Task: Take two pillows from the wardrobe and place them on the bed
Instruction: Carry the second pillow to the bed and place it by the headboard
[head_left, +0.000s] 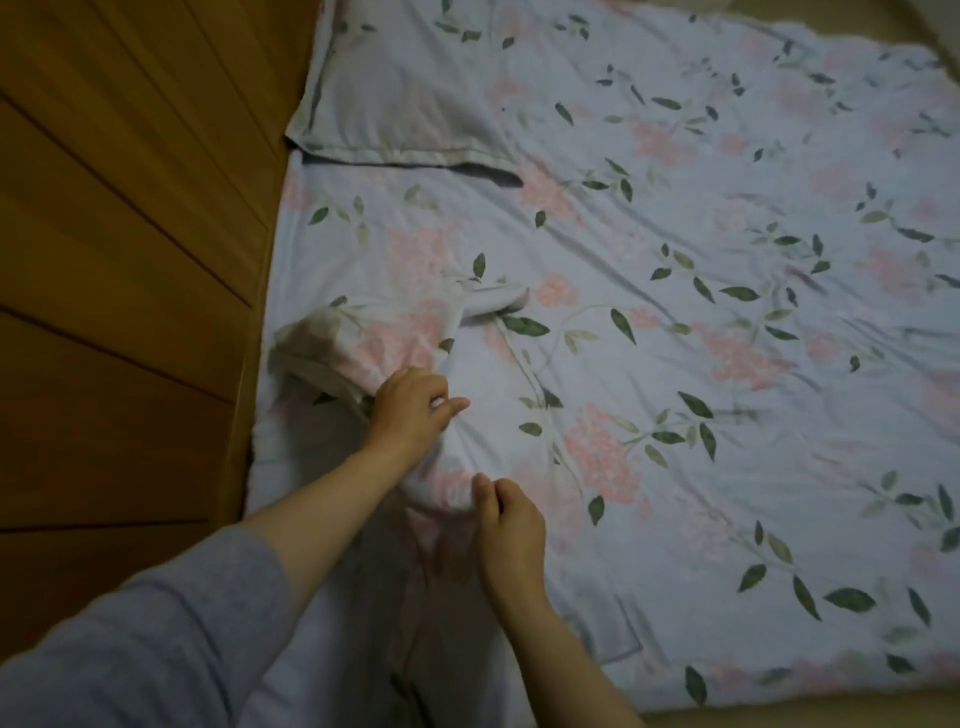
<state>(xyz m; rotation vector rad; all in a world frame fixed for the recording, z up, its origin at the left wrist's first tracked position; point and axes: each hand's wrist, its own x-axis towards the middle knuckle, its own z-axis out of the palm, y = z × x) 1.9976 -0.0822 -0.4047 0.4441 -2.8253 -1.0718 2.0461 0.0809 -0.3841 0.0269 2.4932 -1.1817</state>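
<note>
Pillows lie on the floral bed sheet (727, 260) — one pale pillow (395, 98) flat beside the wooden headboard (130, 234), a second floral pillow (467, 415) nearer. The left hand (410, 405) pinches its cover near a corner; the right hand (511, 530) grips its near edge — fingers curled closed on fabric.

One pillow (410, 98) lies flat at the far left corner of the bed (727, 364), against its left edge; its case is plain pale blue-grey with a flanged border. The second pillow (467, 415), in a floral case matching the sheet, lies nearer along the same left edge, its far corner crumpled. I grip its cover at the near end.
</note>
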